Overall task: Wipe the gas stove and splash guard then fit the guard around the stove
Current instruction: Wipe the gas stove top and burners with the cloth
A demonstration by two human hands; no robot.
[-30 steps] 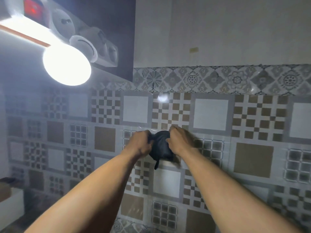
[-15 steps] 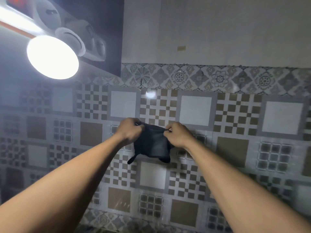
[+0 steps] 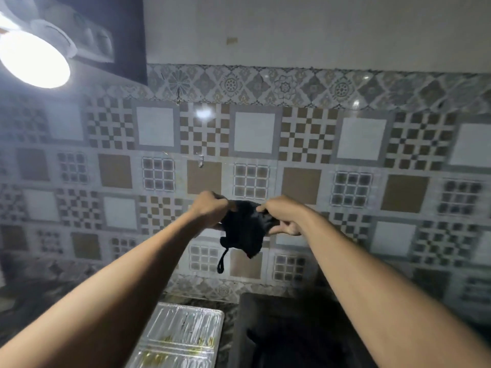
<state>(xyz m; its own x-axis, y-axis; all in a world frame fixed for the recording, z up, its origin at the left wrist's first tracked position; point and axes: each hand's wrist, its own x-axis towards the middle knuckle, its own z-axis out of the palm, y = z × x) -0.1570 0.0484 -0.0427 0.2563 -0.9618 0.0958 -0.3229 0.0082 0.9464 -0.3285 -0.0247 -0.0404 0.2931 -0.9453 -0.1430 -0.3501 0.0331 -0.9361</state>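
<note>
Both hands raised before the tiled wall (image 3: 361, 139), a cloth (image 3: 243, 229) bunched between them. Left hand (image 3: 210, 208): fingers curled round the cloth's left edge. Right hand (image 3: 284, 216): thumb and forefinger pinch the top right edge, other fingers curled beneath. Cloth: black, soft, crumpled, with a thin loop hanging from its lower left. Guard (image 3: 180, 338): silvery ribbed foil panel with yellowish stains, lying flat on the counter at bottom centre. Stove (image 3: 287, 335): dark, boxy, just right of the guard (blurred; contact between them cannot be told). Wall: glossy square tiles, checks and grids in brown, grey and white, under a floral border. Small hook (image 3: 201, 160) on the tiles above the hands. Round lamp (image 3: 34, 59) glaring at upper left.
</note>
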